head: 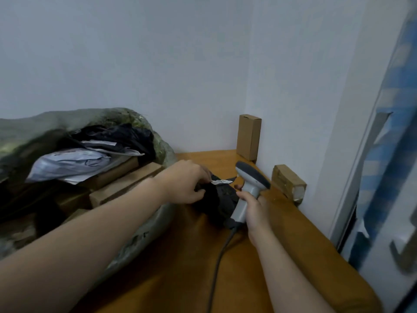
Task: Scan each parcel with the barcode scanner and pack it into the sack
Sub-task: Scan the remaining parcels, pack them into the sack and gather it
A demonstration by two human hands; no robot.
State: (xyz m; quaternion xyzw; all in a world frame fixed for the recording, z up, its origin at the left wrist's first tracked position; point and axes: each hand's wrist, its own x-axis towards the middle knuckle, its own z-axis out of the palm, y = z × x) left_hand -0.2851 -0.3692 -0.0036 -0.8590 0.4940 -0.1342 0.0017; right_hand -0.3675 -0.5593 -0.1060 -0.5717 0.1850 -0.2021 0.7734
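A black plastic parcel [220, 201] with a small white label [222, 181] lies on the wooden table [185, 263] beside the sack. My left hand [184, 182] grips its upper edge next to the label. My right hand [253, 207] holds the handle of a grey barcode scanner [250, 184], whose head is right above the parcel. The scanner's cable [220, 256] trails toward me. The grey-green sack [144, 236] lies open at the left with several bagged and boxed parcels inside.
A tall cardboard box [248, 136] stands against the wall in the corner. A smaller taped box [288, 182] sits by the right wall. A blue checked curtain [392, 132] hangs at the far right.
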